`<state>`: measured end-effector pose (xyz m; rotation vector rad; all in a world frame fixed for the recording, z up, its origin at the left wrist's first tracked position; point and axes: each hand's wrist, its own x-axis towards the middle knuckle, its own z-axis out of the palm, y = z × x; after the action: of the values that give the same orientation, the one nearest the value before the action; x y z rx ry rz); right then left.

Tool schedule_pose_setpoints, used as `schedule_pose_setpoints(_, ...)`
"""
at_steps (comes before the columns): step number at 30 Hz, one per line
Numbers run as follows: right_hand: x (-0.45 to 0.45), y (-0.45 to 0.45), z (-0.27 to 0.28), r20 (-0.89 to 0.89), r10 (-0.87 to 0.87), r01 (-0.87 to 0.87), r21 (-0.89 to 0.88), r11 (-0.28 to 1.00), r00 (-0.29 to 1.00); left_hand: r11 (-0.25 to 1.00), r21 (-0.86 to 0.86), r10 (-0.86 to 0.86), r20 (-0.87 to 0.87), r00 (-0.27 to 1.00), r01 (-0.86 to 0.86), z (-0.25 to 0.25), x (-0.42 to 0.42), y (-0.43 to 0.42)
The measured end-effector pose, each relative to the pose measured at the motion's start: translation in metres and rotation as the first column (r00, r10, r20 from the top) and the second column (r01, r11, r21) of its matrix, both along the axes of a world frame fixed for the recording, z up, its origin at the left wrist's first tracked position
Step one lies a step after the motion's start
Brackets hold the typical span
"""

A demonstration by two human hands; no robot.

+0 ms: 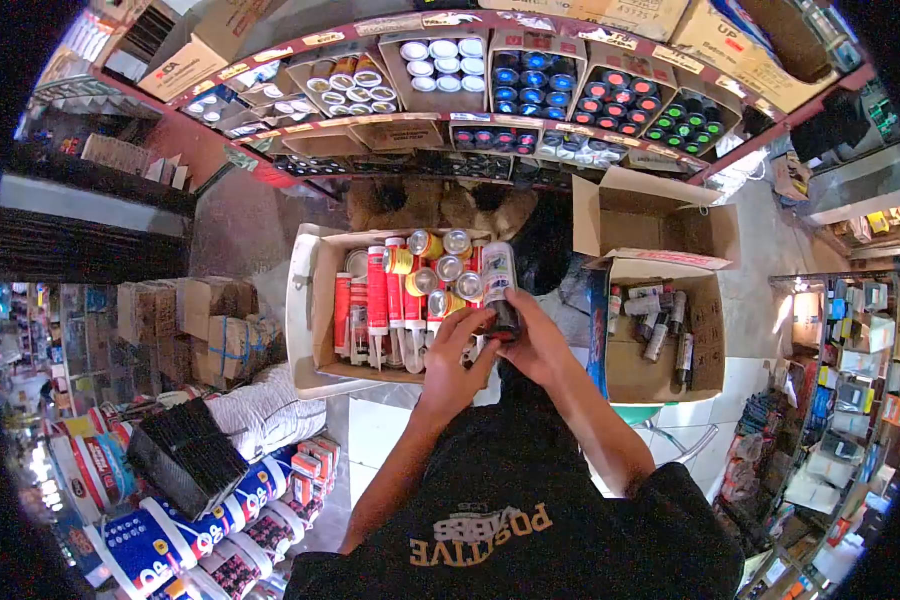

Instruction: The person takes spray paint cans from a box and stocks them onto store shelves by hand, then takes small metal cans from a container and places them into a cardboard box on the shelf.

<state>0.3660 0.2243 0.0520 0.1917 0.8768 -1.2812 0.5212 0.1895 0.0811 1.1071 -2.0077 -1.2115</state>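
Note:
Between my two hands is a spray can (498, 268), its pale printed body tilted away from me and its dark end nearest my chest. My right hand (537, 343) wraps round the can's lower right side. From the other side, the curled fingers of my left hand (457, 360) close on the dark end. Just beyond my hands stands an open carton (320, 290) holding red sealant tubes (377, 290) and several small yellow tins (426, 243). My fingers cover part of its near right corner.
To the right, an open cardboard box (715, 330) contains several loose spray cans (658, 337). Ahead, a shelf rack (370, 125) bears boxes of capped cans. Paint buckets (145, 545) and a black stack (187, 455) stand at lower left; stocked shelves (850, 400) line the right.

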Motion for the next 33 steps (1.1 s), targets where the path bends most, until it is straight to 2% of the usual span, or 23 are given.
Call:
schedule_pose_setpoints(4,0.005,-0.021,-0.001,-0.096,-0.044,0.047,0.025,0.999,0.994,0.999,0.018,-0.042,0.032,0.999,0.041,-0.01,-0.003,-0.023)
schedule_pose_setpoints(6,0.015,-0.025,0.002,-0.098,-0.078,0.079,0.005,0.997,0.992,0.988,-0.064,-0.132,0.096,0.987,0.138,-0.011,0.004,-0.035)
schedule_pose_setpoints(7,0.022,-0.028,0.003,-0.102,-0.106,0.104,-0.027,0.994,0.989,0.989,0.007,-0.149,0.073,0.986,0.148,-0.008,0.011,-0.039)
schedule_pose_setpoints(14,0.099,-0.027,-0.007,-0.132,-0.168,0.172,0.024,0.985,0.977,0.964,-0.035,-0.263,0.029,0.964,0.264,-0.017,0.086,-0.062)
schedule_pose_setpoints(16,0.123,-0.028,-0.008,-0.157,-0.202,0.202,-0.019,0.979,0.967,0.966,-0.056,-0.252,-0.009,0.968,0.251,-0.025,0.107,-0.066)
schedule_pose_setpoints(20,0.151,-0.032,-0.01,-0.214,-0.165,0.171,0.009,0.985,0.963,0.97,0.039,-0.239,-0.047,0.97,0.241,-0.027,0.132,-0.073)
schedule_pose_setpoints(22,0.158,-0.038,-0.005,-0.284,-0.121,0.151,0.085,0.985,0.951,0.968,0.163,-0.168,-0.145,0.975,0.191,-0.028,0.138,-0.076)
schedule_pose_setpoints(23,0.16,-0.041,-0.006,-0.287,-0.12,0.15,0.086,0.985,0.95,0.968,0.164,-0.166,-0.149,0.975,0.19,-0.029,0.138,-0.077)
schedule_pose_setpoints(25,0.16,-0.05,-0.013,-0.453,-0.054,0.078,0.034,0.996,0.89,0.859,0.487,0.024,-0.342,0.939,0.155,-0.034,0.138,-0.082)
schedule_pose_setpoints(26,0.159,-0.056,-0.018,-0.452,-0.045,0.068,0.036,0.997,0.891,0.86,0.488,0.033,-0.341,0.94,0.146,-0.038,0.136,-0.087)
schedule_pose_setpoints(28,0.156,-0.068,-0.032,-0.575,0.001,0.051,0.074,0.996,0.818,0.705,0.705,0.212,-0.316,0.925,0.079,-0.046,0.128,-0.103)
schedule_pose_setpoints(29,0.151,-0.077,-0.042,-0.657,0.026,-0.015,0.022,1.0,0.754,0.745,0.665,0.152,-0.251,0.956,0.056,-0.051,0.124,-0.115)
schedule_pose_setpoints(30,0.149,-0.086,-0.044,-0.655,0.035,-0.026,0.024,0.999,0.754,0.744,0.667,0.162,-0.248,0.955,0.047,-0.053,0.119,-0.123)
schedule_pose_setpoints(32,0.144,-0.109,-0.05,-0.647,-0.021,0.002,-0.03,1.0,0.762,0.601,0.799,0.296,-0.186,0.937,-0.031,-0.06,0.107,-0.144)
schedule_pose_setpoints(33,0.133,-0.12,-0.067,-0.746,0.083,-0.09,0.031,0.995,0.661,0.557,0.83,0.305,-0.161,0.939,-0.038,-0.054,0.101,-0.159)
